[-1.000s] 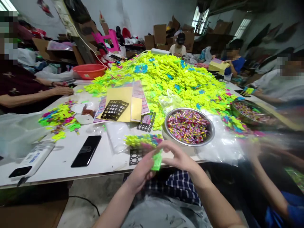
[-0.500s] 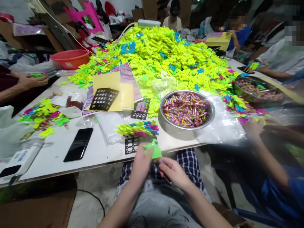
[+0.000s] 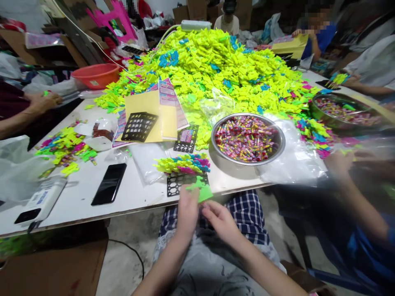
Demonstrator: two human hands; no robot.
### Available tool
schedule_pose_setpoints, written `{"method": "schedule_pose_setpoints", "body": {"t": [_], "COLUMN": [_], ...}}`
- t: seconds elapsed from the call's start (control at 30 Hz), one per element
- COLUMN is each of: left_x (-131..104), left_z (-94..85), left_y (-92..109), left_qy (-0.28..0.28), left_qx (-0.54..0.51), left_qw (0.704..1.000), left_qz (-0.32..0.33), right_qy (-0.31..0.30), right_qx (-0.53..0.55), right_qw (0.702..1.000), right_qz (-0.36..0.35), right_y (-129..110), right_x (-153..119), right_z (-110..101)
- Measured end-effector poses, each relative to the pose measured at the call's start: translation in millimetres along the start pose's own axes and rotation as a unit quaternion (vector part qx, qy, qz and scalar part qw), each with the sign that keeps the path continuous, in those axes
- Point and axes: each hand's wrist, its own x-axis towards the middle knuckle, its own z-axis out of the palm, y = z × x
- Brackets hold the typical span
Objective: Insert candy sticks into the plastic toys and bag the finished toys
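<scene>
My left hand [image 3: 188, 211] is closed around a flat bright green plastic piece [image 3: 204, 192] at the table's front edge. Just below it, my right hand [image 3: 220, 222] pinches with thumb and fingers close to the piece's lower end; what sits between those fingers is too small and hidden to make out. Right behind my left hand lies a black perforated plate [image 3: 174, 187]. A row of yellow, pink and blue plastic pieces [image 3: 183, 163] rests along its far edge.
A steel bowl [image 3: 212, 142] of small wrapped candy tubes stands right of centre, beside clear plastic bags [image 3: 296, 164]. Behind rises a big heap of yellow plastic pieces [image 3: 197, 65]. A phone [image 3: 109, 185] lies left. A co-worker's arm [image 3: 354, 189] reaches in at right.
The whole view has shifted slightly, so the table things appear further right. My right hand has drawn a little closer to my left hand, which keeps its hold on the green piece.
</scene>
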Motion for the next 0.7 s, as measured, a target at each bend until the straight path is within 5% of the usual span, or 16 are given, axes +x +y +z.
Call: {"method": "schedule_pose_setpoints", "body": {"t": [0.37,0.5,0.7], "left_x": [17,8,-8], "left_z": [-21.2,-13.5,0.0], "left_y": [-11,-4,-6], "left_qy": [-0.067,-0.119,-0.084], "left_qx": [-0.057,-0.117,-0.244], "left_qw": [0.996,0.982,0.958], "left_qz": [-0.025,-0.094,-0.125], "right_qy": [0.202,0.190,0.186], "right_qx": [0.107,0.055,-0.058], "right_qw": [0.974,0.980,0.981], "right_qz": [0.010,-0.002,-0.023], "right_y": [-4,-6,-3], "right_x": [2,7,13], "right_z": [-3,7,20]}}
